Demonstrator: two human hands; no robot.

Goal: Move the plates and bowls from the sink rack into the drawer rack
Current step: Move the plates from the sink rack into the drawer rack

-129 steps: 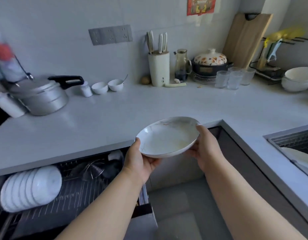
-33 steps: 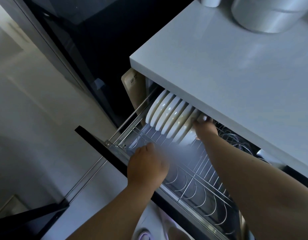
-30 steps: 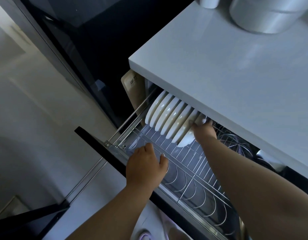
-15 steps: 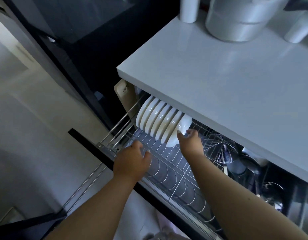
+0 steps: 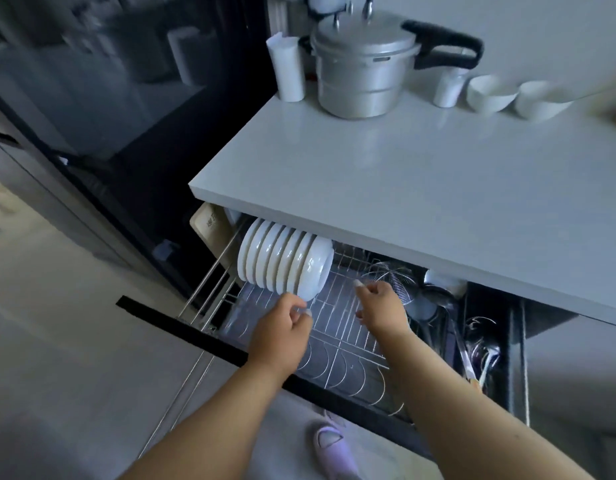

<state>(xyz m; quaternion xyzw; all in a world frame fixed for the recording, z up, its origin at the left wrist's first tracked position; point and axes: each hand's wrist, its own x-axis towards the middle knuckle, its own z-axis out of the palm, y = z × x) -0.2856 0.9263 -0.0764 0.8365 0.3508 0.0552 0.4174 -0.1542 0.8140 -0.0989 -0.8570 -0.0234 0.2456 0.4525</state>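
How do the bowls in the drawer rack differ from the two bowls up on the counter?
The bowls in the drawer rack stand on edge, packed in a tight row touching each other; the two counter bowls sit upright, mouths up, side by side. The racked row lies under the countertop edge, near both hands; the counter pair sits beside the pressure cooker. All are plain white.

A: What's on the surface (image 5: 420, 174)?
B: Metal pressure cooker (image 5: 363, 65), black handle pointing right — a white cup (image 5: 288, 72) just left of it, a small white container (image 5: 450, 87) to its right.
A: Past that?
B: Two small white bowls (image 5: 491, 95) side by side, blurred.
A: Down low?
B: Wire strainer (image 5: 393, 280) and utensils (image 5: 479, 355) in the drawer's right side — lilac slipper (image 5: 336, 448) on the floor.
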